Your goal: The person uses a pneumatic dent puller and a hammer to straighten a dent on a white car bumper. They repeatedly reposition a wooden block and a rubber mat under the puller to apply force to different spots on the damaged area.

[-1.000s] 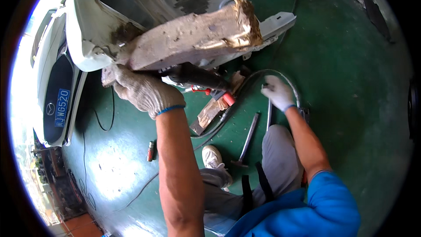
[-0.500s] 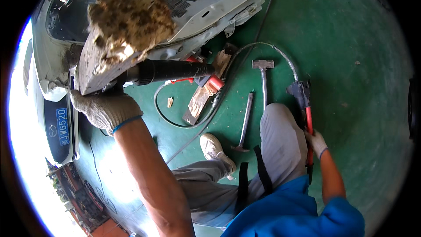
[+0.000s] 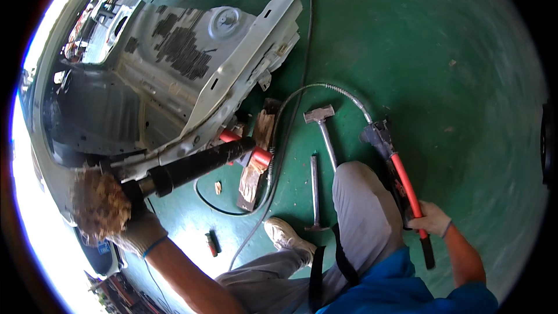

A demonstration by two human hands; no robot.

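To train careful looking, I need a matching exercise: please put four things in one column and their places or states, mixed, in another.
1. Left hand
2. Right hand
3. Block-headed hammer
4. Grey hose

A. Handle partly hidden by the knee
B. Holding the red lever
C. Joined to the dark pump
D. At the ragged wood block

Pairs: 1-D; 2-B; 3-A; 4-C.
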